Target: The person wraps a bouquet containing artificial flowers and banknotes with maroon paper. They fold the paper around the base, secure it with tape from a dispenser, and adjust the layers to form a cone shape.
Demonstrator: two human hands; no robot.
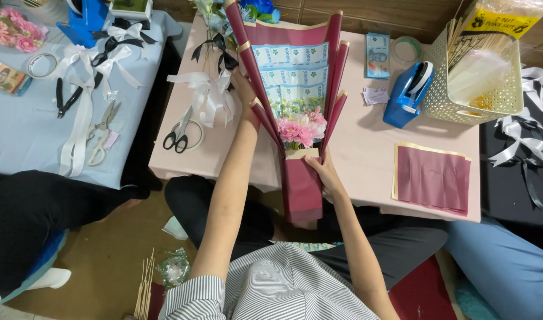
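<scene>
From the head camera, the bouquet [295, 118] lies on the pink table [366, 148] in front of me — maroon wrapping, fanned banknotes, pink flowers. My right hand [323, 169] grips its lower stem wrap. My left hand [244, 89] presses the wrapping's left edge; I cannot tell how its fingers close. Scissors [177, 136] lie left — a blue tape dispenser [406, 95] sits right.

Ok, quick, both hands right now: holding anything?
Left hand: on the left edge of the maroon-wrapped banknote bouquet; whether it grips cannot be told.
Right hand: closed around the bouquet's lower stem wrap, just under the pink flowers.
</scene>
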